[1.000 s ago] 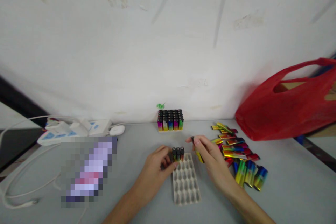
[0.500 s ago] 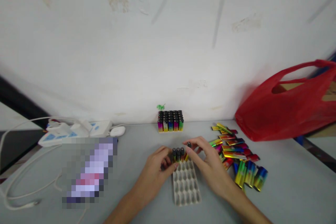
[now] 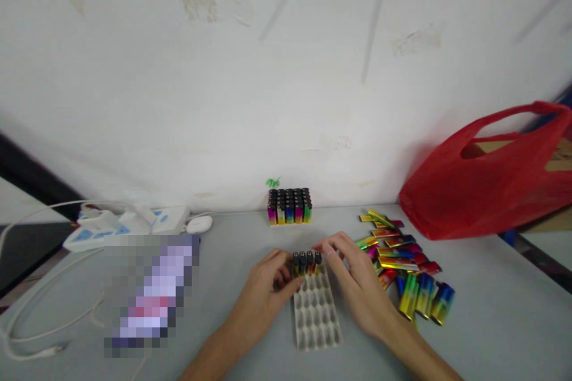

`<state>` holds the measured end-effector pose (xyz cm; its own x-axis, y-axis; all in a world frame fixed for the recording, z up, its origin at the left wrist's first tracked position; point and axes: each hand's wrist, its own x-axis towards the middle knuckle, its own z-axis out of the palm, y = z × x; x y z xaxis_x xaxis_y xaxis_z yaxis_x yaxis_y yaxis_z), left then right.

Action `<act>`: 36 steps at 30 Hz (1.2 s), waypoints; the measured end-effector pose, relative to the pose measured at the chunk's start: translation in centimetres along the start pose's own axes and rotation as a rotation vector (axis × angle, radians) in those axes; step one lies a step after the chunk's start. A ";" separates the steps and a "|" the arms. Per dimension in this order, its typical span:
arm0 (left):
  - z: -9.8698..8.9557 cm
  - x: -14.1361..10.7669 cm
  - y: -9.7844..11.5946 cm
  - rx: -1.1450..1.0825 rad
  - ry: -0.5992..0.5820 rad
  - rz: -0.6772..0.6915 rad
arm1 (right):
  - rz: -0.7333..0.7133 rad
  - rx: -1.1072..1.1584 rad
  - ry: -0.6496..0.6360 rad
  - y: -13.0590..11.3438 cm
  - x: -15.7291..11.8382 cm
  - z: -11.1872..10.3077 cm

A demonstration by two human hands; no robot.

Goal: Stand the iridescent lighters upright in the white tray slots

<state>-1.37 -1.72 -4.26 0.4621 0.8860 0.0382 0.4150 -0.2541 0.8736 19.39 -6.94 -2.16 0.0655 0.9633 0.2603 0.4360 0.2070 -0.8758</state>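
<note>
A pale tray (image 3: 317, 315) with rows of oval slots lies on the table between my hands. Several lighters (image 3: 306, 262) with black tops stand upright in its far row. My left hand (image 3: 272, 280) grips the tray's far left edge, its thumb over the rim and its curled fingers beside the leftmost lighter. My right hand (image 3: 351, 268) is just right of the row, holding nothing, with thumb and fingers slightly apart near the rightmost lighter. Right of it lies a loose pile of shiny multicoloured lighters (image 3: 402, 253), partly hidden by that hand.
A full block of lighters (image 3: 289, 208) stands by the wall, a small green scrap (image 3: 273, 182) behind it. A red plastic bag (image 3: 482, 190) sits at the right. On the left are a power strip (image 3: 170, 218), white cables, a white plug-like piece (image 3: 199, 224) and a blurred-out phone-like object (image 3: 156, 292).
The rightmost lighter has gone down into the tray's far row, and my right hand has let go of it. My left hand has stayed at the tray.
</note>
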 end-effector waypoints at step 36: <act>0.0 0.0 -0.1 0.007 -0.042 -0.032 | 0.259 -1.408 0.338 5.6 1.6 -4.5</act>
<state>-1.42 -1.71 -4.29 0.4814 0.8765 -0.0100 0.4354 -0.2292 0.8706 25.99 -4.97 -4.78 0.3917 0.8210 0.4153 0.8622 -0.4852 0.1459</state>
